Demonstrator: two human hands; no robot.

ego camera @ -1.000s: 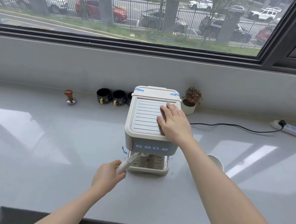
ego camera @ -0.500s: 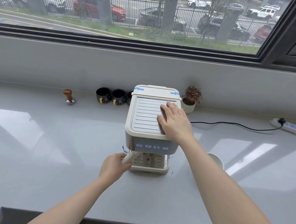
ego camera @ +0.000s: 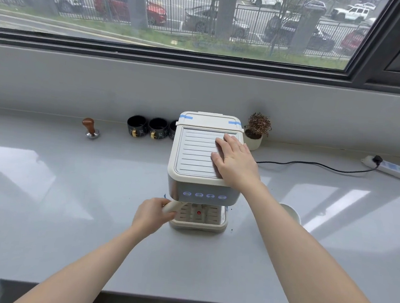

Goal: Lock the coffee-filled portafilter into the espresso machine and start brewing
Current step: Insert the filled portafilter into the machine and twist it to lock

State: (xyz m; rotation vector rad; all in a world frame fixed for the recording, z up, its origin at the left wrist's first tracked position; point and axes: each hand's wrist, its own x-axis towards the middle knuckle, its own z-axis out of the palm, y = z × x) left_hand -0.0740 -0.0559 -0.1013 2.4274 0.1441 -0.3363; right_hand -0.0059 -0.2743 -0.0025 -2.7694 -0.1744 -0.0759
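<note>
Left hand (ego camera: 152, 214) nearer espresso machine (ego camera: 202, 166), fist around portafilter handle (ego camera: 171, 206); right hand (ego camera: 236, 164) flat atop.

Bright daylight from the window (ego camera: 173, 14) casts pale glare patches on the counter (ego camera: 44, 185) (edges bow, wide-angle).

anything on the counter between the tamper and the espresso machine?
Yes, in the head view: black cups in a row by the wall, between the tamper and the espresso machine; the last is partly hidden behind it.
</note>
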